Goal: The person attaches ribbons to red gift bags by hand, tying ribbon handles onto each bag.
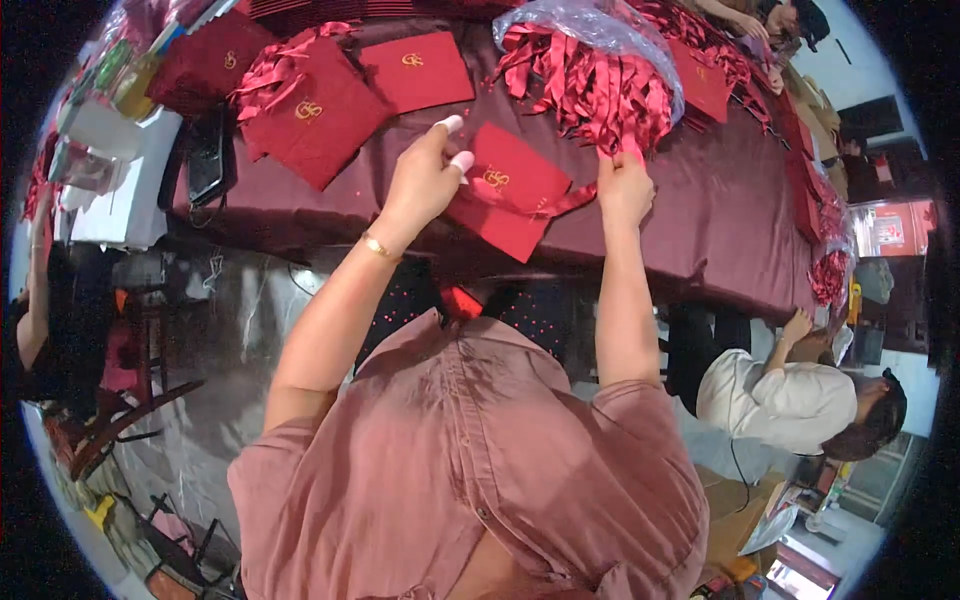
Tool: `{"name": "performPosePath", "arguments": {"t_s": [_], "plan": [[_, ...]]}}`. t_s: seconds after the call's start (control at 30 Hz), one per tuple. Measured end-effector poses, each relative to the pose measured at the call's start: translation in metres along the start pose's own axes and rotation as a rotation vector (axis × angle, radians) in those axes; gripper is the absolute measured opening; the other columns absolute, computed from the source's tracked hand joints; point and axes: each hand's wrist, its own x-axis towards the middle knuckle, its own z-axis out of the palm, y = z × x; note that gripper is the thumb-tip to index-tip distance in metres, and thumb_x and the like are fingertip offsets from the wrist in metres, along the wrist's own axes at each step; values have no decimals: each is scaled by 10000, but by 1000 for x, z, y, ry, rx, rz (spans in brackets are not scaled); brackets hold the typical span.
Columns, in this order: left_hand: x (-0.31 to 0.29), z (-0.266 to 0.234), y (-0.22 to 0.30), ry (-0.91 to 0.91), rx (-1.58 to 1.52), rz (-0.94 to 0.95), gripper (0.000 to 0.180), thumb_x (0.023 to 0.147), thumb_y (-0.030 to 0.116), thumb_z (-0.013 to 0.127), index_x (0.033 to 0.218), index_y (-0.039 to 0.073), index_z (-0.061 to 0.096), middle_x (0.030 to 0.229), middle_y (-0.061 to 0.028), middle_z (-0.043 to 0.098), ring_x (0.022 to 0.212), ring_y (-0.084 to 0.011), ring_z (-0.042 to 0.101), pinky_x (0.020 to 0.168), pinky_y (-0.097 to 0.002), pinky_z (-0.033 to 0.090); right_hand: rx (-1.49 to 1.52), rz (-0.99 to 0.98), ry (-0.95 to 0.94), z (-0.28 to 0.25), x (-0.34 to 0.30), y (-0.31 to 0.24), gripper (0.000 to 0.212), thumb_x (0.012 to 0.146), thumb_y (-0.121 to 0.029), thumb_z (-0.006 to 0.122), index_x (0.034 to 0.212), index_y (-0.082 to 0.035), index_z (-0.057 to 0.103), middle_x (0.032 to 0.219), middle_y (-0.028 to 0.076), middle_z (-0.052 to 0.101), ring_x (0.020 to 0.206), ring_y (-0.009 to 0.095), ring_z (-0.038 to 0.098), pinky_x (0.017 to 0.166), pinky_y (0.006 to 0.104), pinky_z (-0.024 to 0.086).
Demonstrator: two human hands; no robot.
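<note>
In front of me a red envelope [520, 170] with a gold emblem lies at a slant on the cloth, its lower part towards the table's front edge. Across it runs a red ribbon [545, 208], reaching right to beside my right wrist. My left hand [425, 180] is over the envelope's left side, thumb and forefinger apart with pale covers on their tips and nothing between them. The fingers of my right hand [627, 190] are closed at the near end of a bundle of red ribbons [590, 85], which spills from a clear plastic bag [590, 14].
More red envelopes [415, 72] lie at the left, with loose ribbons beside them. A dark phone-like device [207, 155] and a white box [130, 190] are at the left end. A person in a white top [775, 400] is at the right; others are at the far right and left.
</note>
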Motion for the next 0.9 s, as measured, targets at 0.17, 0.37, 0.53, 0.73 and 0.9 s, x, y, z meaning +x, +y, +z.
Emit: {"name": "performPosePath", "arguments": {"t_s": [0.17,0.37,0.53,0.73,0.9], "plan": [[7,7,4,-43,-40,-86,574,785,-9,678,1324,38,484,938,-169,657,754,-191,655,666,-323,534,436,-184,169,4,-7,-10,226,884,-245,605,880,-26,662,749,159,663,702,316,663,645,413,507],[12,8,-4,-82,-277,-41,684,775,-128,600,1397,95,423,1061,-126,638,842,-153,612,653,-289,548,726,-344,-259,-13,-32,-69,187,848,-67,628,1023,-26,679,788,51,671,686,96,605,638,252,490],[4,7,12,-121,-339,-35,739,780,-139,577,1434,137,373,1122,-128,621,806,-139,603,612,-275,538,648,-521,-249,-18,-39,-87,112,797,-103,681,882,-32,664,787,119,650,711,234,625,648,342,498],[-8,-2,33,-112,-237,-20,730,785,-139,573,1428,160,400,1107,-68,634,780,-90,571,612,-236,491,510,-676,-161,-25,-42,-100,75,785,-120,669,822,-56,654,747,149,606,719,352,617,647,448,498],[-17,-4,46,-117,-107,42,702,787,-111,578,1414,162,415,1058,-91,655,704,-115,601,575,-275,511,314,-637,-180,-38,-40,-108,81,767,-124,659,784,-48,635,753,165,610,699,369,620,638,461,507]]}}
